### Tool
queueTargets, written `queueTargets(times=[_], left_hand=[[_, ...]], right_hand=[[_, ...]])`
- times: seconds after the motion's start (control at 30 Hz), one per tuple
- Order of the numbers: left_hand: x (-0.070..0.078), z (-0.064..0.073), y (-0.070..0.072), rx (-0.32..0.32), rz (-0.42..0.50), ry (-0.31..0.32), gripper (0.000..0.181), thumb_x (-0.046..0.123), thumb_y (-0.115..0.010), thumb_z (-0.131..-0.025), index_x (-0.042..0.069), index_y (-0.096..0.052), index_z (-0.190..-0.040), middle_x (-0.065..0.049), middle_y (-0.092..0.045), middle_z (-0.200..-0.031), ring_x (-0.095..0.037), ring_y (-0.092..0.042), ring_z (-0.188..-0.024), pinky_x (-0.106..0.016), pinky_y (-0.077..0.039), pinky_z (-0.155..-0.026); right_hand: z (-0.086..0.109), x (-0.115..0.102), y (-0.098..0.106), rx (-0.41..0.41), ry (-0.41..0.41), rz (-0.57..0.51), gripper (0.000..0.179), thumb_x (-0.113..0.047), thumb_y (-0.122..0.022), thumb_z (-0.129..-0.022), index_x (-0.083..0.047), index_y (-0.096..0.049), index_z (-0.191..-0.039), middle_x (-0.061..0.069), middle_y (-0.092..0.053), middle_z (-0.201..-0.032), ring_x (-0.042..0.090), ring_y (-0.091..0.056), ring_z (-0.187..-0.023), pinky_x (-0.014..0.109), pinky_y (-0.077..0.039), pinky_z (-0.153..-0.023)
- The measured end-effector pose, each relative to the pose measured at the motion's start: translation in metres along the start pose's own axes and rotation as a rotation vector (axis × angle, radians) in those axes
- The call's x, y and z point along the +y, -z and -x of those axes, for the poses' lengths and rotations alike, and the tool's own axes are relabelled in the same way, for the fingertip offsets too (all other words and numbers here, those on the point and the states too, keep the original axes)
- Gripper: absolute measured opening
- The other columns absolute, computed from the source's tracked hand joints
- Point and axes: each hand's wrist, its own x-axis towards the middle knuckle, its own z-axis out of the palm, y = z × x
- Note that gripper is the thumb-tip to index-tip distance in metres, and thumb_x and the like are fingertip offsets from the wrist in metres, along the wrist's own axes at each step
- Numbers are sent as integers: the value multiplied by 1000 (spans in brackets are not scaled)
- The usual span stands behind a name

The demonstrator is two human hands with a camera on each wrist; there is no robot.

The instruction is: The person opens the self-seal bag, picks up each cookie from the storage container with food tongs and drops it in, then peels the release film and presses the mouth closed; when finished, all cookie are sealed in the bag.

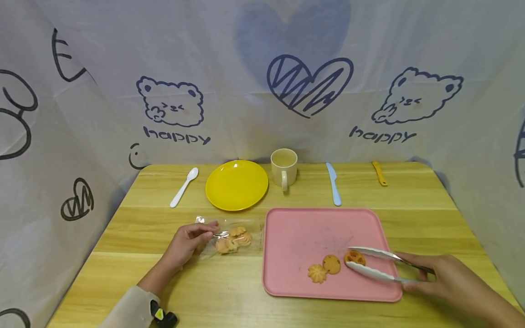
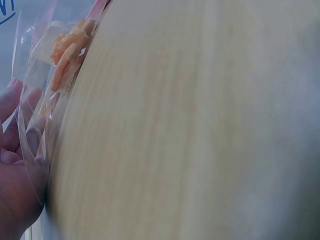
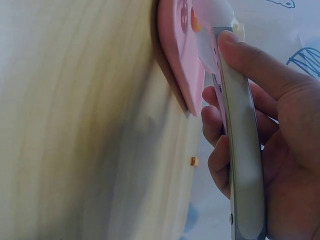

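My left hand [image 1: 189, 243] pinches the edge of a clear plastic bag [image 1: 254, 230] lying left of the pink tray [image 1: 283, 228]. Several cookies [image 1: 239, 239] are inside the bag; the left wrist view shows cookies [image 2: 70, 52] through the film, beside my fingers. My right hand [image 1: 440, 278] grips metal tongs [image 3: 242, 145] with white tips, thumb on one arm and fingers curled round the other. The spread tips reach over the tray, one on each side of a pretzel-shaped cookie [image 1: 355, 258]. Left of it lie a round cookie [image 1: 331, 264] and a flower-shaped cookie [image 1: 317, 274].
Along the table's back edge are a white spoon [image 1: 184, 187], a yellow plate [image 1: 237, 185], a cream mug [image 1: 284, 166], a light blue knife [image 1: 333, 184] and a short yellow-orange handle-like piece [image 1: 379, 173]. A printed cloth [image 1: 246, 118] hangs behind and at both sides.
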Motion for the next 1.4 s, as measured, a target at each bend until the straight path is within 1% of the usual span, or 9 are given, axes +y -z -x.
queueTargets(times=[0.43, 0.6, 0.7, 0.83, 0.97, 1.07, 1.17, 1.27, 1.4], left_hand=[[2, 1, -1, -1, -1, 17, 24, 6, -66, -100, -11, -71, -117, -26, -64, -134, -7, -59, -130, -14, -47, -103], [2, 1, -1, -3, 3, 17, 25, 7, -66, -100, -11, -70, -117, -26, -64, -134, -7, -59, -130, -14, -47, -103], [1, 1, 0, -4, 1, 16, 25, 7, -66, -100, -11, -70, -117, -26, -64, -134, -6, -59, -130, -14, -46, -104], [2, 1, 0, -7, 1, 12, 25, 7, -66, -101, -12, -70, -117, -26, -64, -133, -4, -59, -129, -14, -46, -103], [2, 1, 0, -9, 2, 10, 25, 6, -65, -101, -12, -70, -117, -27, -64, -133, -3, -59, -128, -14, -47, -103], [2, 1, 0, -9, 1, 11, 25, 6, -65, -101, -12, -70, -117, -27, -64, -133, -2, -59, -128, -14, -46, -103], [1, 0, 0, -9, -1, 11, 25, 7, -66, -101, -11, -71, -116, -27, -65, -133, -2, -59, -127, -14, -46, -104], [1, 0, 1, -8, -1, 11, 25, 7, -66, -101, -11, -71, -116, -26, -66, -132, -2, -60, -127, -14, -46, -104], [1, -1, 1, -11, 3, 8, 25, 7, -66, -101, -12, -70, -117, -24, -67, -131, -2, -60, -127, -14, -47, -104]], right_hand=[[-30, -17, 5, 83, 178, -1, 62, -48, -86, -80, -21, -72, -133, -18, -47, -71, -3, -39, -61, 20, -33, -54], [-47, -28, 6, 63, 215, -37, 62, -42, -88, -81, -20, -70, -136, -14, -47, -71, -2, -39, -62, 20, -35, -54], [-58, -36, 6, 41, 238, -57, 62, -40, -87, -82, -20, -69, -137, -12, -63, -81, 0, -43, -67, 20, -38, -59], [-74, -47, 5, 15, 251, -76, 62, -36, -87, -83, -19, -67, -139, -1, -76, -115, 2, -52, -73, 20, -45, -63], [-92, -61, 1, 9, 285, -64, 63, -35, -87, -84, -17, -66, -141, -6, -74, -97, 3, -46, -67, 20, -40, -59], [-106, -72, -4, 6, 318, -52, 64, -37, -87, -84, -16, -66, -141, -12, -54, -73, 3, -44, -65, 20, -39, -57], [-117, -85, -8, -1, 340, -52, 66, -39, -87, -83, -15, -66, -141, -11, -43, -65, 2, -38, -60, 20, -35, -53], [-128, -100, -13, -8, 352, -40, 66, -40, -87, -83, -17, -66, -141, -9, -43, -64, 3, -36, -58, 21, -33, -53], [-141, -119, -20, -11, 355, -21, 65, -40, -87, -84, -21, -65, -142, -4, -70, -85, 4, -46, -65, 22, -38, -59]])
